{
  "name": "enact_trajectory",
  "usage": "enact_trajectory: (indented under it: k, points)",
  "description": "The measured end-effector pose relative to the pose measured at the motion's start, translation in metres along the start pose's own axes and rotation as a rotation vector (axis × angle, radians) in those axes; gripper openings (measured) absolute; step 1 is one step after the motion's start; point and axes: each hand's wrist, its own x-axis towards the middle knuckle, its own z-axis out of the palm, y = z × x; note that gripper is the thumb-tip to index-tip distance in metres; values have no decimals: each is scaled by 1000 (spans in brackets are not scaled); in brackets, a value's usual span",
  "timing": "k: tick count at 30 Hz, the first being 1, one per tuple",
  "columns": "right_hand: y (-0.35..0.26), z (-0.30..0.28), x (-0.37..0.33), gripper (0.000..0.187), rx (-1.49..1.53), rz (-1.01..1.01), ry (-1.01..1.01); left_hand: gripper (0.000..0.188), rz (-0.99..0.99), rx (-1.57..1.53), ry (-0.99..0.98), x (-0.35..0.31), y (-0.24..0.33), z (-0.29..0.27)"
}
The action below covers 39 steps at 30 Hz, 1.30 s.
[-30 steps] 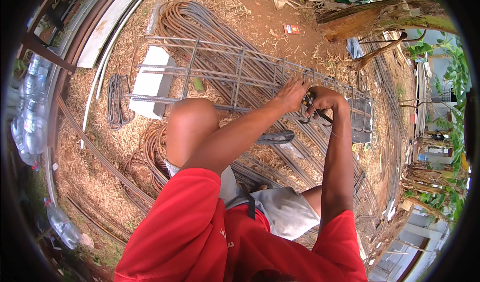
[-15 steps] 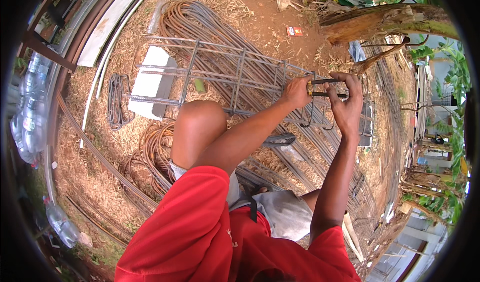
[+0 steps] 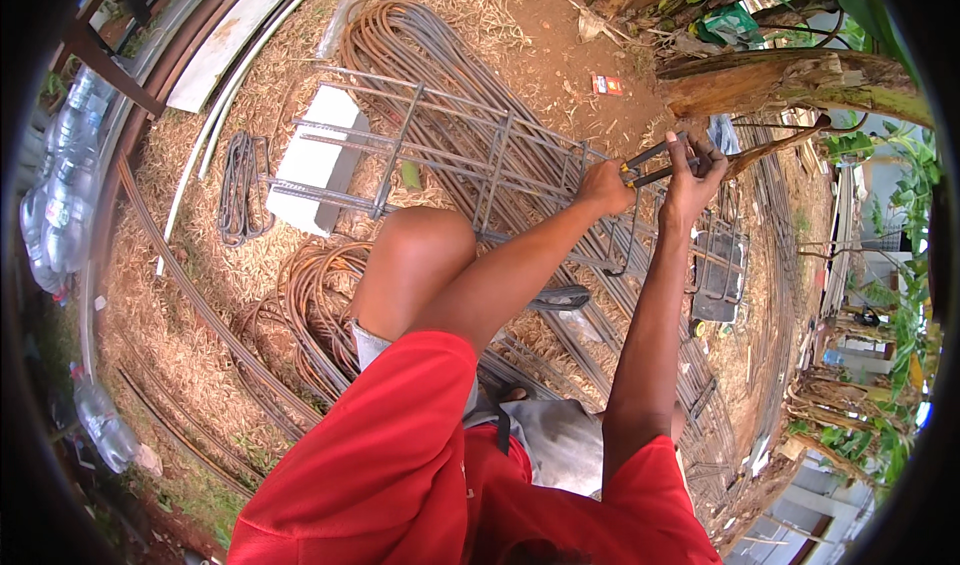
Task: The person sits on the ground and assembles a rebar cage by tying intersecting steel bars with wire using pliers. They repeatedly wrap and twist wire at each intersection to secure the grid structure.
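Note:
My left hand (image 3: pixel 607 188) is closed at the head end of a pair of pincers with black handles (image 3: pixel 652 176) and yellow marks near the joint. The jaws are hidden by that hand. My right hand (image 3: pixel 694 180) has its fingers at the far ends of the two handles, which stand apart in a V. Both hands are at the right end of a rebar cage (image 3: pixel 400 150), made of long bars with square stirrups tied across. The cage's left end rests over a white block (image 3: pixel 318 155). My bent knee (image 3: pixel 425 240) is beside the cage.
Long bundles of bent rebar (image 3: pixel 420 40) run under the cage. A rusty coil (image 3: pixel 310 285) lies by my knee, and a pile of stirrups (image 3: pixel 240 187) left of the block. A black tray (image 3: pixel 718 277) is at right; banana trunks (image 3: pixel 790 80) stand far right. Plastic bottles (image 3: pixel 70 195) are at left.
The pincers' handles have tilted upward and now form a V. My right hand has shifted with them, its fingers nearer the handle ends. The whole view has moved slightly.

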Motion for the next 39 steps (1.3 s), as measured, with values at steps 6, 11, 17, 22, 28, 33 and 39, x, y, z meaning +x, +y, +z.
enact_trajectory:
  k: [6,11,17,22,28,33,39]
  points:
    - [25,-47,-68,49,302,273,-125,53,16,29,-37,9,-5,3]
    - [39,-73,-49,60,412,536,71,50,-10,25,-104,9,-5,0]
    - [18,-19,27,41,740,377,-306,51,76,17,-339,15,-7,-14]
    - [34,7,46,16,664,463,89,44,131,67,-265,14,-4,-10]
    - [17,18,19,23,122,356,753,34,377,160,66,-16,23,23]
    - [-14,-6,-3,49,384,426,233,42,216,79,-90,7,28,8]
    - [-17,-26,2,52,784,558,-160,60,227,-138,-356,28,17,7]
